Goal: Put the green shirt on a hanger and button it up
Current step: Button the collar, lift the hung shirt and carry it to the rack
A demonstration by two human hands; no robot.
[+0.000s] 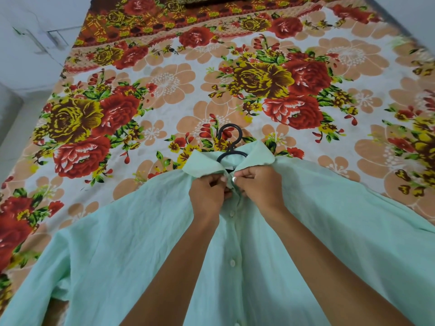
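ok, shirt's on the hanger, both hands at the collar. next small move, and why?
Probably finish the top button: both hands, left and right, pinch the shirt just under the collar, with the hanger already inside. The next button looks undone, so move there afterwards.

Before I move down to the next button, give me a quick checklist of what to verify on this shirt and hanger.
1. Hanger inside the green shirt, hook out past the collar: ok.
2. Both hands at the top of the placket, left hand and right hand: ok.
3. Top button fully through its hole: cannot tell, fingers cover it.
4. Next button in view and reachable: ok.
5. Shirt lying spread on the bedsheet: ok.
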